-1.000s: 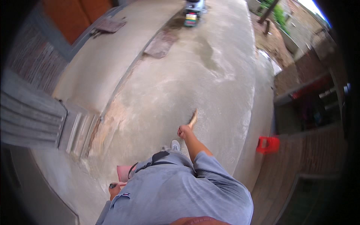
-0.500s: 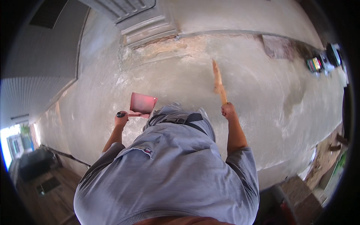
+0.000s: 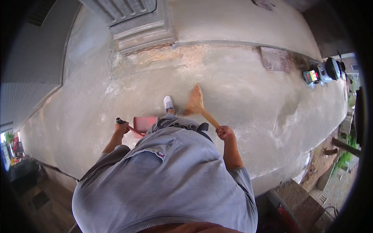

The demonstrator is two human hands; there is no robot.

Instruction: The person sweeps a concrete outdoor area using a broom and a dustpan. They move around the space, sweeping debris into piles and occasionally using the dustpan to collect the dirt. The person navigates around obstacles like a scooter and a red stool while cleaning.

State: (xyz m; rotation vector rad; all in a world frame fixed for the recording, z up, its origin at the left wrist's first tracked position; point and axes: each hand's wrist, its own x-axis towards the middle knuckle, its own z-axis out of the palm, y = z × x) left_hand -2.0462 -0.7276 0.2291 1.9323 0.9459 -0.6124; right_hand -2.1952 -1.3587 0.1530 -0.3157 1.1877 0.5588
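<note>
Broom (image 3: 197,101) in the right hand, with fingers curled tight and pressed together round its wooden handle (image 3: 211,118). Shows that right hand (image 3: 225,133) as a fist, ahead of the body and to its right. Slants from the fist forward and leftward, widening into a fanned, tan-orange head over the concrete floor (image 3: 241,93). Cannot tell whether bristles and concrete touch. Just left of the bristles, a white shoe (image 3: 168,104), pointing forward.

On the other side, the left hand (image 3: 122,127), with fingers closed round the dark-ended stick of a pink dustpan (image 3: 143,123). Sits near the front of the left hip, partly covered by grey clothing; cannot tell whether raised or resting on the concrete. Closer in, a grey shirt (image 3: 167,186) above a dark belt (image 3: 190,127).

Farther ahead, to the left, a moulded grey pillar base (image 3: 143,35); to the right, a flat purplish mat (image 3: 275,59) beside a low step edge. Beyond the mat, a scooter-like vehicle (image 3: 324,73). At the far right, green plants (image 3: 344,157).
</note>
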